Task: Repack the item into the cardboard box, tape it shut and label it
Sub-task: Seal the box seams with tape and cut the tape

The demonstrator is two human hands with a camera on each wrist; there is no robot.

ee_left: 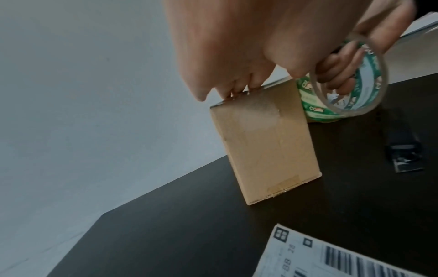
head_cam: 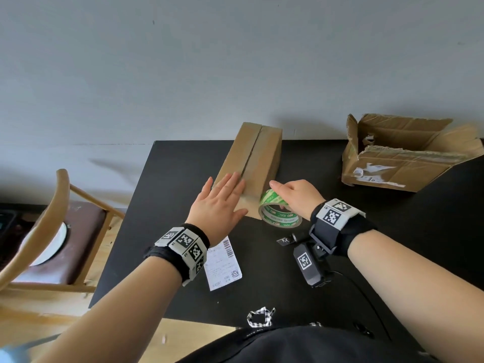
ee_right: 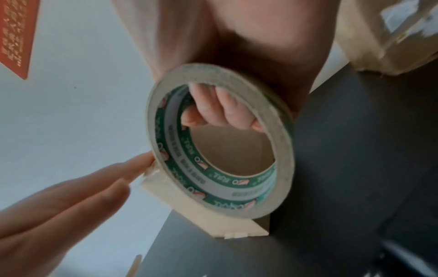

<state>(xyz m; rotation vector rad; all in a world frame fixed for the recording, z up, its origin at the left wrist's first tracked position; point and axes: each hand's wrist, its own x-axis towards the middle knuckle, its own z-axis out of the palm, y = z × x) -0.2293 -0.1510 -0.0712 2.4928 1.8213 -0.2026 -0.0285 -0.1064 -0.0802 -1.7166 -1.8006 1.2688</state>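
Note:
A long closed cardboard box [head_cam: 258, 155] lies on the black table [head_cam: 170, 195], its top flaps meeting along a seam. My left hand [head_cam: 222, 197] rests flat with straight fingers on the box's near end [ee_left: 263, 142]. My right hand [head_cam: 293, 193] grips a roll of clear tape with a green printed core [head_cam: 279, 213], fingers hooked through its hole [ee_right: 220, 108], right beside the box's near corner. The tape roll [ee_left: 346, 84] stands on edge against the box [ee_right: 208, 215]. A white shipping label [head_cam: 222, 263] with a barcode lies on the table under my left wrist.
A torn, open cardboard box [head_cam: 403, 153] sits at the table's far right. A small black clip [head_cam: 285, 240] lies near my right wrist. A wooden chair [head_cam: 52, 231] stands left of the table. A grey wall is behind.

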